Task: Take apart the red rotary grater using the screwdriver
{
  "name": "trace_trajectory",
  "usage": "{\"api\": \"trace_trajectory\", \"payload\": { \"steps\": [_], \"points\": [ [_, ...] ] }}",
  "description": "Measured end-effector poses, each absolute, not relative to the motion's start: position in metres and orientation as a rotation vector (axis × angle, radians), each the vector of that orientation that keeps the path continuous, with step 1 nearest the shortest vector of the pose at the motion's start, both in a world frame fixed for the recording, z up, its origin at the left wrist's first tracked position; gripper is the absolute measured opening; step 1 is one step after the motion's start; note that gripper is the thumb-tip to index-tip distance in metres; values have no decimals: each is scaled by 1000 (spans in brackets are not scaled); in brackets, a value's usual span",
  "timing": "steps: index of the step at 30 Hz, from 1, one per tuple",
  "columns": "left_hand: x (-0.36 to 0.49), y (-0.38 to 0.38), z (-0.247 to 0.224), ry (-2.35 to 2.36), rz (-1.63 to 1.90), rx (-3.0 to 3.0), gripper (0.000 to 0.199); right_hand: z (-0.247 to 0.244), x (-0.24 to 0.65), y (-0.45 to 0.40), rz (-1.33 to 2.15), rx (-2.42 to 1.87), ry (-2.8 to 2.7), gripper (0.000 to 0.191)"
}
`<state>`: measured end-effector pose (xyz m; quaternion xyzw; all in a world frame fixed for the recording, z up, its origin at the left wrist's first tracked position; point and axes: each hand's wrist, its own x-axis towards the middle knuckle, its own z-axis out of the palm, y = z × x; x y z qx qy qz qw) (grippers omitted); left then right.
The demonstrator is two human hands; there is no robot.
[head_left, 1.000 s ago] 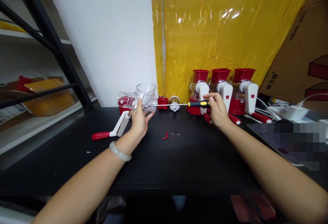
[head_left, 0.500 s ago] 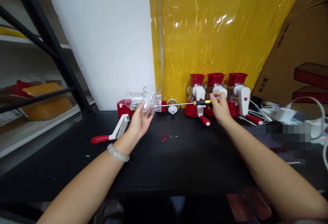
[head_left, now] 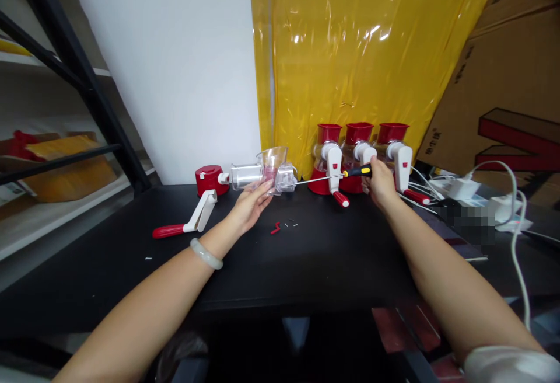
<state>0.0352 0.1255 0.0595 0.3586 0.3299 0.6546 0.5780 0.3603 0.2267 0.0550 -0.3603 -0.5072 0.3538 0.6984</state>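
Observation:
My left hand [head_left: 252, 205] is closed around a clear plastic housing [head_left: 247, 176], lifted above the black table with its flared mouth upward. In my right hand [head_left: 380, 181] is a yellow and black screwdriver [head_left: 359, 171]; its long shaft points left and the tip is at the right end of the housing. Behind and left of the housing sits a red base [head_left: 210, 180]. A white crank with a red handle [head_left: 170, 231] lies in front of that base. A small red part [head_left: 275, 228] and several tiny pins lie on the table below my left hand.
Three red and white crank grinders [head_left: 329, 155] stand at the back right of the black table [head_left: 306, 272]. White cables and plugs [head_left: 466, 187] lie at the right, before a cardboard box [head_left: 494, 79]. Shelving [head_left: 70, 213] stands at the left.
The clear housing has moved right and turned in my left hand, its flared mouth now upward. My right hand and the screwdriver have shifted slightly right. The view has shifted a little.

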Motion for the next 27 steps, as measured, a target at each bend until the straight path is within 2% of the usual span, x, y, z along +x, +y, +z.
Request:
{"api": "trace_trajectory", "payload": {
  "steps": [4, 10, 14, 23, 25, 27],
  "points": [
    [34, 127, 61, 765, 1573, 875, 25, 58, 356, 224, 866, -765, -1095, 40],
    [32, 128, 63, 808, 1618, 892, 29, 59, 350, 222, 1026, -681, -999, 22],
    [31, 132, 58, 776, 1620, 881, 28, 56, 352, 220, 1126, -622, -959, 16],
    [32, 132, 57, 795, 1625, 922, 30, 58, 361, 210, 1186, -551, -1041, 19],
    [32, 132, 57, 799, 1640, 938, 31, 58, 359, 210, 1163, -562, -1053, 24],
    [31, 132, 58, 794, 1648, 953, 32, 57, 357, 213, 1133, -618, -1054, 37]
  ]
}}
